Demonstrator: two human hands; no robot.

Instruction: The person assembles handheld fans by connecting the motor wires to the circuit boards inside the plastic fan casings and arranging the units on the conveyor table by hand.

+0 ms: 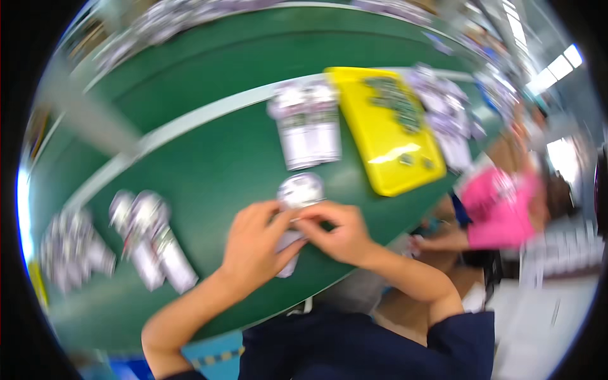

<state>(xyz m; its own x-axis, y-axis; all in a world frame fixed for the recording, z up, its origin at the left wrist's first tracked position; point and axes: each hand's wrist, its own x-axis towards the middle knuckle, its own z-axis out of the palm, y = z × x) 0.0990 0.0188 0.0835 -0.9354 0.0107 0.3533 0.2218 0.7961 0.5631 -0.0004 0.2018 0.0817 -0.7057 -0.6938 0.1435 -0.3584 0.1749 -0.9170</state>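
A pale lilac housing (301, 190) with a round head and a straight handle, shaped like a small handheld fan, lies on the green table in front of me. My left hand (253, 246) is closed around its handle from the left, thumb toward the middle. From the right, my right hand (339, 233) pinches at the neck of the same housing; whatever its fingertips hold is hidden and blurred. The fingertips of both hands meet just below the round head. The end of the handle shows under my left thumb.
A yellow tray (380, 170) holding small dark green boards stands at the right. Similar housings lie in a pair (310, 126) ahead, a pair (152, 240) at left and a pile (73, 250) farther left. A co-worker in a pink top (500, 206) sits at the right.
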